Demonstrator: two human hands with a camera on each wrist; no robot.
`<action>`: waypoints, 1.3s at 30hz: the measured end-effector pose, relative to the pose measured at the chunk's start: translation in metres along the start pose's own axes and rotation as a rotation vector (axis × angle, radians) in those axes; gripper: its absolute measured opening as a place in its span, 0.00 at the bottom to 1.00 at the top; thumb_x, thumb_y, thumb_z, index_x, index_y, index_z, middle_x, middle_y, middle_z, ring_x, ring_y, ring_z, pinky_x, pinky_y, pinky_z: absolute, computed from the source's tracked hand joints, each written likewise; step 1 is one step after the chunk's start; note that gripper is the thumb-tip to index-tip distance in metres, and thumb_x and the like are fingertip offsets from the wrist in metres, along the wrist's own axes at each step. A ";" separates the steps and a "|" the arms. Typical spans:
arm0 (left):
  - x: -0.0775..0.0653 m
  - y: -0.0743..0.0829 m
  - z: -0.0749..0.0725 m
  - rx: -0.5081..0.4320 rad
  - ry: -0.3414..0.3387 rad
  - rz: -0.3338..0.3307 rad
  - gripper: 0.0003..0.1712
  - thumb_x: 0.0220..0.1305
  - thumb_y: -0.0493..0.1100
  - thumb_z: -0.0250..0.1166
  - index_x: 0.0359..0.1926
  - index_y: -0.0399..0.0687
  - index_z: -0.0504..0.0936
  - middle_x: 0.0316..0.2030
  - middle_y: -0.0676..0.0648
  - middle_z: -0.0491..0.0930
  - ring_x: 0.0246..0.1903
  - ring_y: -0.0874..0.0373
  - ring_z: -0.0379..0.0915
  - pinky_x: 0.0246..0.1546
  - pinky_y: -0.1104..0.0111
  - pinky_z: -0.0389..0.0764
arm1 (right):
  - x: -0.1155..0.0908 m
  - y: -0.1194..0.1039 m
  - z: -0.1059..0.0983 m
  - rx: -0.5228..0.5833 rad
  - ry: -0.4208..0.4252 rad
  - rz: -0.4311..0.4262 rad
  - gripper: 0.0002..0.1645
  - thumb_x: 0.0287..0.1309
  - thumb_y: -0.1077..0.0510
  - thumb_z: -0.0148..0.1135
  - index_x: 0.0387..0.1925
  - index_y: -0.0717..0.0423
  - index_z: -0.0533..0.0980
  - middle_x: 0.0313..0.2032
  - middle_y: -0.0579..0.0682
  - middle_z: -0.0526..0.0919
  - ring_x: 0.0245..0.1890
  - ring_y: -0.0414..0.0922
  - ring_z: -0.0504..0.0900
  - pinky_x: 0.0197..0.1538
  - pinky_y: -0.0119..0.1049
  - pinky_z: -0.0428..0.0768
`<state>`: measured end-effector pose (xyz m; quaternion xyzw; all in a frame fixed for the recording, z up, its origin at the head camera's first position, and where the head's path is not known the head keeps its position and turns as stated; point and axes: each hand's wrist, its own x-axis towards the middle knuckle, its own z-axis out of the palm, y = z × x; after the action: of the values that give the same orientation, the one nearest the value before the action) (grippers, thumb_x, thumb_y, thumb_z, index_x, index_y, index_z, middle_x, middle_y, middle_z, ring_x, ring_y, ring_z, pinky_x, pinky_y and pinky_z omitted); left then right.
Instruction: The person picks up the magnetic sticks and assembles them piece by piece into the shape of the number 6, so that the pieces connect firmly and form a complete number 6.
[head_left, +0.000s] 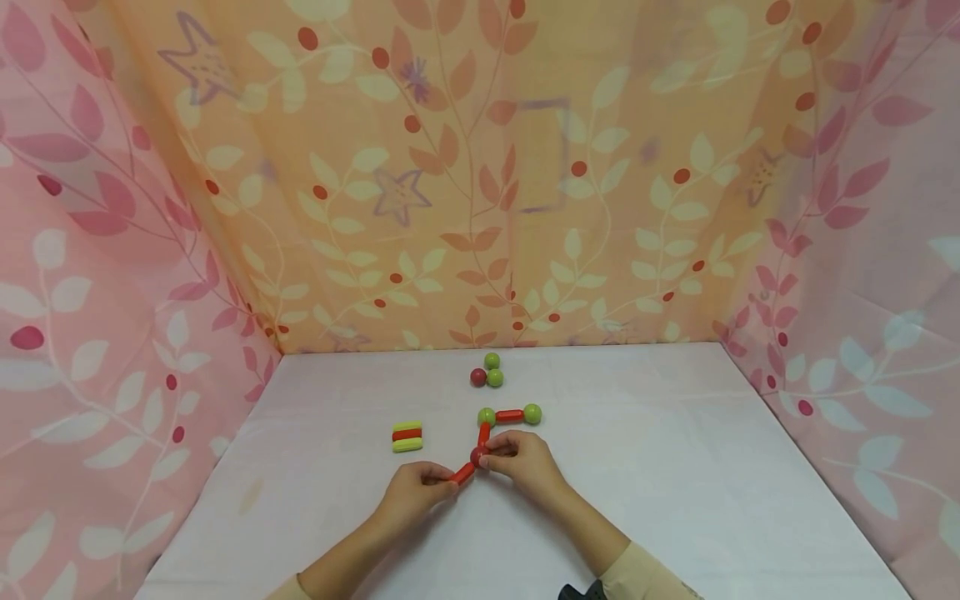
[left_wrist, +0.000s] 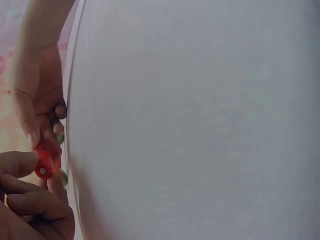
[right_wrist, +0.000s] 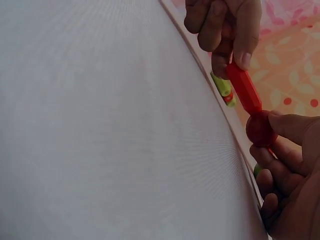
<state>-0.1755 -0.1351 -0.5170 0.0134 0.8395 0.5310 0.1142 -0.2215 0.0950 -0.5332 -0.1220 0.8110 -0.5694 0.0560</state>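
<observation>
My left hand (head_left: pixel 412 493) pinches the lower end of a red rod (head_left: pixel 462 474) between thumb and fingers. The rod's other end meets a red ball (head_left: pixel 477 456), which my right hand (head_left: pixel 527 461) grips with thumb and fingertips. From that ball a second red rod (head_left: pixel 483 434) runs up to a green ball (head_left: pixel 487 416). A third red rod (head_left: pixel 510 416) links it to another green ball (head_left: pixel 532 413) on the right. In the right wrist view the held rod (right_wrist: pixel 244 89) lines up with the red ball (right_wrist: pixel 261 128), end against it.
Left of the joined pieces lie two yellow-green rods (head_left: pixel 407 445) with a red rod (head_left: pixel 407 434) between them. Farther back sit two loose green balls (head_left: pixel 492 361) and a red ball (head_left: pixel 478 377). Patterned cloth walls (head_left: pixel 480 208) enclose the white table (head_left: pixel 675 467) at back and sides.
</observation>
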 end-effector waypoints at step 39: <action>-0.006 0.015 0.031 -0.186 -0.088 -0.257 0.14 0.62 0.48 0.74 0.43 0.45 0.88 0.20 0.55 0.74 0.13 0.64 0.54 0.15 0.73 0.56 | -0.002 -0.003 0.000 -0.027 0.042 0.005 0.16 0.55 0.50 0.77 0.41 0.54 0.85 0.35 0.43 0.89 0.37 0.41 0.84 0.41 0.35 0.81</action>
<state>-0.1647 -0.1024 -0.5149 -0.0815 0.7759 0.5862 0.2186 -0.2187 0.0942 -0.5306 -0.1085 0.8199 -0.5609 0.0387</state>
